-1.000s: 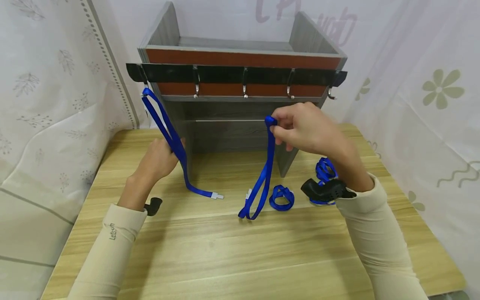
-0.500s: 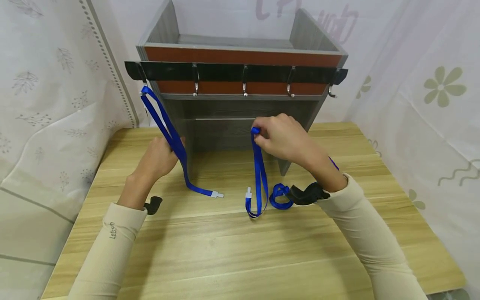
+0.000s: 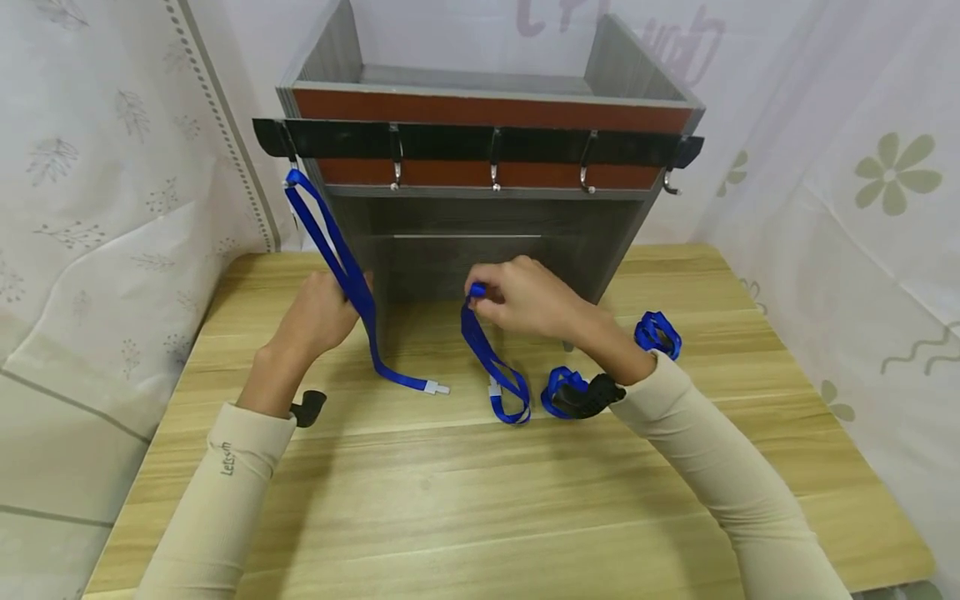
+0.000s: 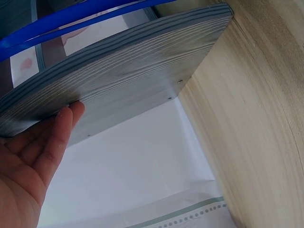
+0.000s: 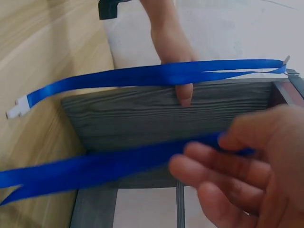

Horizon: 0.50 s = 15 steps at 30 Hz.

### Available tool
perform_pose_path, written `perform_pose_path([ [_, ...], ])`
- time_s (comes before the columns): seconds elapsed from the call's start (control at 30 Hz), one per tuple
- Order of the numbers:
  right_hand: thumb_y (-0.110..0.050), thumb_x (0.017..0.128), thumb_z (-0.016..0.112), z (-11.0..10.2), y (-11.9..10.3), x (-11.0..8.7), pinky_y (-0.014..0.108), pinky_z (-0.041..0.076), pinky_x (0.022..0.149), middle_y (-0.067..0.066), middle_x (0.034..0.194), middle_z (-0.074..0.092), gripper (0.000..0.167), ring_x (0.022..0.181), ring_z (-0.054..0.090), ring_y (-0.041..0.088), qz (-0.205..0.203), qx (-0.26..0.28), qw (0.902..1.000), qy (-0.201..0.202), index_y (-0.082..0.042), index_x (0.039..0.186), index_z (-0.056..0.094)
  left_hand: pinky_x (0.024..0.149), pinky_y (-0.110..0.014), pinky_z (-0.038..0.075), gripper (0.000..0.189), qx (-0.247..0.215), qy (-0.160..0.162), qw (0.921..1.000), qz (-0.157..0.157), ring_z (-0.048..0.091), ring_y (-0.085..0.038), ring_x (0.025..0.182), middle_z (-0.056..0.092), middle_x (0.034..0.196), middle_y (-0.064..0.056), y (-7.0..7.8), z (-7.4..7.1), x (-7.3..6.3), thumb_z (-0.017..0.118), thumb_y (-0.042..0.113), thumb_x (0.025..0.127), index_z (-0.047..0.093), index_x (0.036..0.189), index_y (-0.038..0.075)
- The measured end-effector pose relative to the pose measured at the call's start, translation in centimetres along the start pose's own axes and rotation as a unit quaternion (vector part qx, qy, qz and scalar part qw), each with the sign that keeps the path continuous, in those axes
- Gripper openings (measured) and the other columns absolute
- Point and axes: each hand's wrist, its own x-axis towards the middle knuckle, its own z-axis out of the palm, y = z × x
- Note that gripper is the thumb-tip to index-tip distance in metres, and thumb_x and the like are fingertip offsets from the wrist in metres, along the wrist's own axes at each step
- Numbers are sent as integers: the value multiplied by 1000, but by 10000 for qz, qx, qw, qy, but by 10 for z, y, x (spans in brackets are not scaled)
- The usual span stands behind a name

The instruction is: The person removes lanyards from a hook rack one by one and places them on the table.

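Observation:
My right hand (image 3: 528, 296) pinches the upper end of a blue lanyard (image 3: 483, 348); its lower loop and white clip reach down to the tabletop. In the right wrist view this strap (image 5: 109, 159) runs from between thumb and index finger. My left hand (image 3: 318, 312) grips the left side panel (image 4: 123, 76) of a grey wooden shelf, fingers outside it and thumb on the inner face. Across that hand passes another blue lanyard (image 3: 352, 282), looped over the leftmost hook of the black hook rail (image 3: 450, 142). Its white clip (image 3: 437, 388) lies at the table.
A coiled blue lanyard (image 3: 555, 396) lies beside the right wrist's black camera (image 3: 596, 396), partly covered by it. Farther right is another blue lanyard bundle (image 3: 658, 335). The shelf (image 3: 480, 96) stands at the back of the wooden table (image 3: 420, 508), with patterned curtains (image 3: 127, 183) around it.
My right hand has moved left and downward with the lanyard, bringing more of the strap toward the table. The left hand stays on the side panel.

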Motion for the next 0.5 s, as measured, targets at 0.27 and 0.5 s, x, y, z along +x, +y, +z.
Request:
perform_pose_path([
  [0.27, -11, 95, 63, 3, 5, -16, 25, 49, 61, -4, 82, 70, 9, 65, 61, 9, -676, 1242, 9846, -1029, -11, 102, 69, 57, -37, 40, 35, 9, -87, 9999, -111, 52, -25, 60, 52, 67, -8, 1, -1, 0, 43, 28, 104, 53, 79, 7],
  [0.5, -11, 101, 57, 5, 26, -40, 29, 50, 59, 4, 87, 69, 15, 71, 67, 14, -409, 2444, 9426, -2237, -6, 109, 68, 56, -36, 39, 36, -5, -167, 9997, -200, 52, -24, 60, 53, 68, -8, 1, -1, 0, 41, 31, 105, 53, 82, 7],
])
